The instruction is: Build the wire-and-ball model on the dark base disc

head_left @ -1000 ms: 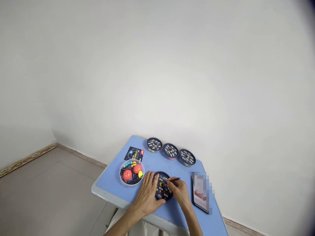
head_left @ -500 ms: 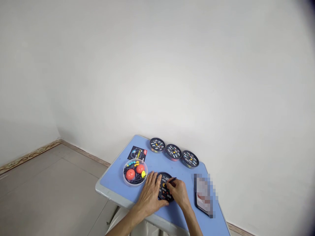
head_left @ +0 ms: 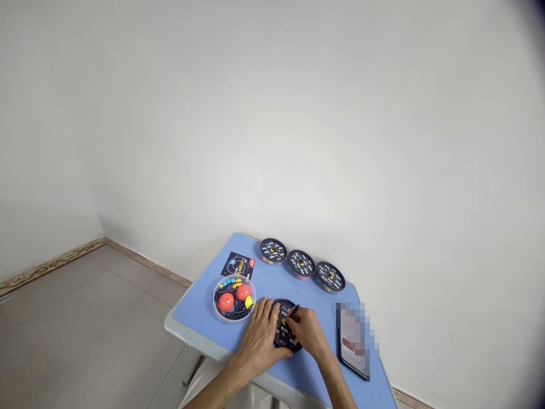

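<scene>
A round black lid (head_left: 283, 335) printed with small coloured planets lies near the front of the blue table. My left hand (head_left: 260, 339) rests flat over the lid's left side, fingers stretched out and thumb along its near edge. Pinched in my right hand (head_left: 310, 330) is a thin black stick (head_left: 294, 310), slanting up above the lid's right part. Its lower end is hidden by my fingers. Left of my hands stands an open clear tub (head_left: 215, 312) with two red balls (head_left: 225, 302), a yellow half-ball (head_left: 249, 302), small blue and orange balls and several black rods.
Three clear tubs with black printed lids (head_left: 301, 263) stand in a row along the table's back edge by the wall. A black printed card (head_left: 237, 265) lies behind the open tub. To the right is a phone (head_left: 352, 346), partly blurred out.
My right hand has turned slightly on the lid, and the black stick now stands steeper. My left hand stays in place on the lid.
</scene>
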### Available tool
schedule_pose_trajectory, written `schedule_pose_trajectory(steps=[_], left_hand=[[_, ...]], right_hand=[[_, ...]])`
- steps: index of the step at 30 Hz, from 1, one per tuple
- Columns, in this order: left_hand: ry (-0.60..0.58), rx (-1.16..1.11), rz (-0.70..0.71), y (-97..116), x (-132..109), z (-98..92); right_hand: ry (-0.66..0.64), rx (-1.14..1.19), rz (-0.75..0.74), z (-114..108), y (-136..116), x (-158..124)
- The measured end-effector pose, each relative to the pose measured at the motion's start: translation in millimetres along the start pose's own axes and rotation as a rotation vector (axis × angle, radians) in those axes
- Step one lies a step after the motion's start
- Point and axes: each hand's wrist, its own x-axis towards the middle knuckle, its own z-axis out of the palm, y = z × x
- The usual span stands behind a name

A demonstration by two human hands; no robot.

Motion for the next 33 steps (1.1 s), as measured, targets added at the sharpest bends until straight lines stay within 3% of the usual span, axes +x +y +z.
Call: schedule_pose_trajectory(steps=[9,18,33], left_hand=[[-0.054,-0.014,-0.025,6,0,-10.3],[-0.047,-0.036,-0.01,4,-1,-8.6],[-0.046,0.038,0.019,8,-1,-8.7]], right_hand=[[-0.001,-0.004,-0.008,4,6,-2],[-0.022,-0.04,-0.008,5,10,-4],[0.071,-0.251,-0.014,20,17,-14]])
